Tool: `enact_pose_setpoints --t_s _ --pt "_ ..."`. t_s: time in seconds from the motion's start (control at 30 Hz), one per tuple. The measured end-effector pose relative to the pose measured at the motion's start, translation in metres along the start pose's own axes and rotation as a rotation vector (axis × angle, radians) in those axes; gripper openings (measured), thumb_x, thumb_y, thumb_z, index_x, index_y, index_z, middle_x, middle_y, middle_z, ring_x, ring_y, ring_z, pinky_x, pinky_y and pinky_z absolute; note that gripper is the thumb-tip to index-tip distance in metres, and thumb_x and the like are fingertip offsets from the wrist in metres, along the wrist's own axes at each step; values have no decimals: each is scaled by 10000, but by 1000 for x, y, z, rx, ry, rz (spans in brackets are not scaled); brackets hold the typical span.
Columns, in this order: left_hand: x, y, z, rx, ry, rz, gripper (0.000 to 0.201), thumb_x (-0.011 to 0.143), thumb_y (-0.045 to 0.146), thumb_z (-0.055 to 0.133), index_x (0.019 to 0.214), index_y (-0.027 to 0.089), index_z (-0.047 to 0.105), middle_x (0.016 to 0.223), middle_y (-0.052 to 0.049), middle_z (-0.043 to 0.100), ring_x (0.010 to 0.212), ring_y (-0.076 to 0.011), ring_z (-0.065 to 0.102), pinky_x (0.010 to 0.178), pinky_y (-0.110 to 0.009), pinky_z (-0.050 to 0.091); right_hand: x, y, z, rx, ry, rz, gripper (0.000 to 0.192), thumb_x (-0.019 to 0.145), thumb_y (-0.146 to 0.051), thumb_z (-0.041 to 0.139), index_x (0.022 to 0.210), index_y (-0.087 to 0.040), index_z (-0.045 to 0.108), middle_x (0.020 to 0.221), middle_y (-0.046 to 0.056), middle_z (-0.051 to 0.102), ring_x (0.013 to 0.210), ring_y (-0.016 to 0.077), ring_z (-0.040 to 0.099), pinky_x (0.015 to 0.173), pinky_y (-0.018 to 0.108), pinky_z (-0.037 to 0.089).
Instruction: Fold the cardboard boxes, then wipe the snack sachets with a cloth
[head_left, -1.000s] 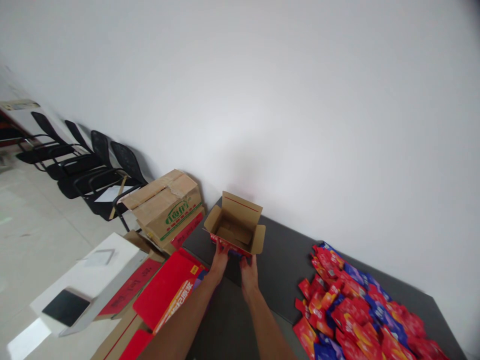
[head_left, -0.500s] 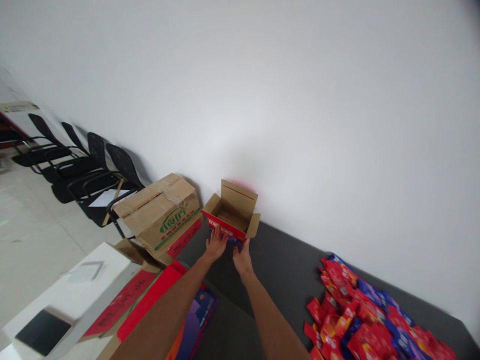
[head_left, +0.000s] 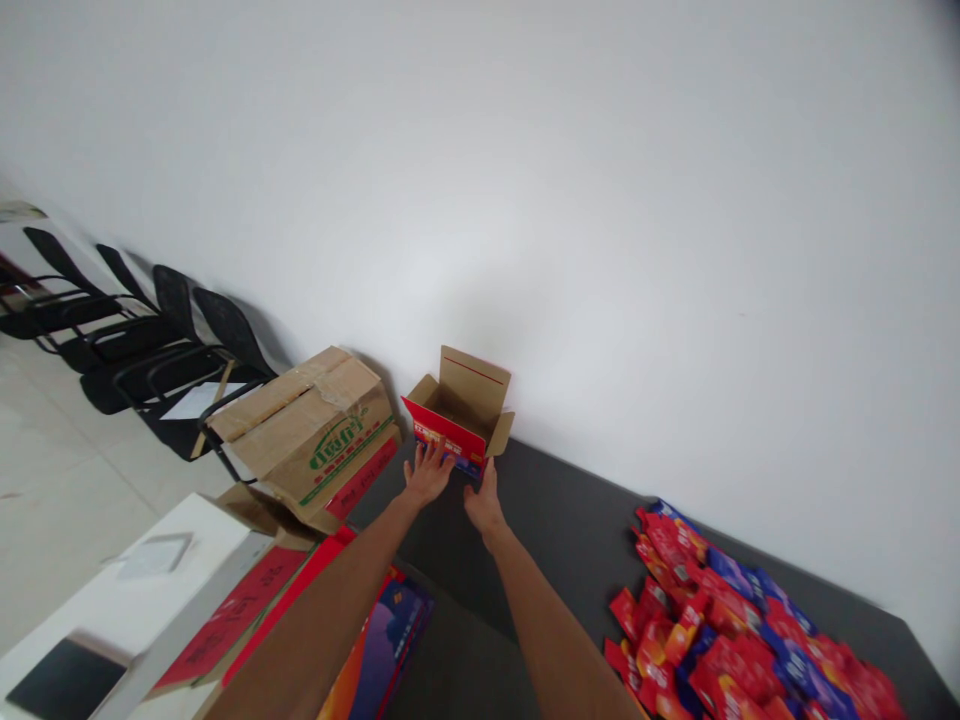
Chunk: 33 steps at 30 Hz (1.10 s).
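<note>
A small open carton [head_left: 459, 418], red and blue outside and brown inside, stands at the far left corner of the dark grey table [head_left: 570, 530], close to the white wall. Its flaps stand up. My left hand [head_left: 427, 474] lies flat against the carton's near side with fingers spread. My right hand [head_left: 484, 505] touches the same side at its right corner. Neither hand holds anything. A heap of red and blue snack packets [head_left: 712, 625] lies on the table to the right, away from both hands.
A big taped brown box [head_left: 311, 430] sits left of the table. Flat red cartons [head_left: 300, 600] and a white box [head_left: 97, 610] lie at lower left. Black chairs [head_left: 150, 340] line the wall.
The carton has slid away from me toward the wall, with both hands pushing it. The view has shifted right and the packets now sit lower right.
</note>
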<state>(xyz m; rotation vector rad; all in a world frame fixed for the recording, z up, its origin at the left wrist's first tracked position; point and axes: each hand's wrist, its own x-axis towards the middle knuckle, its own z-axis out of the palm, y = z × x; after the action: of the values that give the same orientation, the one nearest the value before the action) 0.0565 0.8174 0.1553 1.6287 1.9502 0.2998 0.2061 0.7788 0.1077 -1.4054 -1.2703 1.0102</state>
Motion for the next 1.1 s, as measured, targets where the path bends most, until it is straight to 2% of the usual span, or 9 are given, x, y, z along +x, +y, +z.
enact_pose_setpoints --t_s 0.23,0.4,0.5,0.6,0.73,0.8,0.9,1.0,1.1 --pt "-25 -4 10 35 -30 -23 633 937 597 189 1534 392 135 1632 10 121 1493 -329 21 1144 -655 52 -21 7 -11 -75 -35 126 909 759 -200 524 1549 -132 81 1602 135 158 1488 238 127 1204 427 135" --pt "-64 -18 19 117 -47 -23 612 940 554 235 1527 391 179 1628 6 154 1493 -330 34 1145 -640 70 -54 9 -23 -101 -61 184 892 770 -206 509 1551 -140 83 1607 129 154 1490 231 129 1205 421 143" --pt "-101 -31 27 188 -62 -21 616 930 495 301 1525 360 213 1627 -20 166 1492 -330 56 1142 -626 89 -84 11 -31 -106 -71 218 871 773 -203 496 1550 -146 106 1609 115 161 1495 215 108 1210 412 130" --pt "-145 -45 38 286 -86 -76 681 868 478 415 1509 280 294 1621 -79 182 1487 -356 55 1133 -630 88 -121 15 -38 -101 -83 247 858 765 -196 494 1546 -165 140 1608 97 178 1495 202 107 1214 406 127" --pt "-205 -64 52 407 -43 -184 974 704 550 597 1527 180 232 1620 -177 100 1460 -458 0 1092 -693 72 -176 18 -47 -84 -92 281 848 738 -186 519 1528 -150 211 1597 120 212 1491 226 135 1214 432 130" --pt "-230 -73 58 439 -50 -247 1073 642 506 663 1541 193 168 1618 -198 68 1448 -489 -8 1057 -730 104 -203 19 -53 -70 -93 293 828 724 -185 535 1509 -169 270 1584 115 257 1483 234 169 1211 445 143" --pt "-258 -80 68 459 -116 -284 1067 641 290 669 1548 263 110 1624 -187 33 1446 -489 58 1010 -733 220 -243 23 -61 -36 -84 318 791 695 -200 580 1458 -203 375 1547 105 341 1463 262 239 1200 478 185" --pt "-281 -78 80 497 -156 -208 1047 649 113 591 1545 322 92 1634 -138 29 1462 -441 78 1024 -693 260 -277 28 -71 69 -42 376 754 645 -224 625 1384 -203 481 1509 105 402 1447 278 280 1200 472 189" --pt "-305 -62 92 535 -176 -107 1060 629 54 561 1544 330 103 1639 -106 20 1472 -419 21 1064 -691 194 -304 28 -83 122 -4 435 715 612 -255 651 1317 -208 546 1468 107 458 1429 294 319 1187 481 213"
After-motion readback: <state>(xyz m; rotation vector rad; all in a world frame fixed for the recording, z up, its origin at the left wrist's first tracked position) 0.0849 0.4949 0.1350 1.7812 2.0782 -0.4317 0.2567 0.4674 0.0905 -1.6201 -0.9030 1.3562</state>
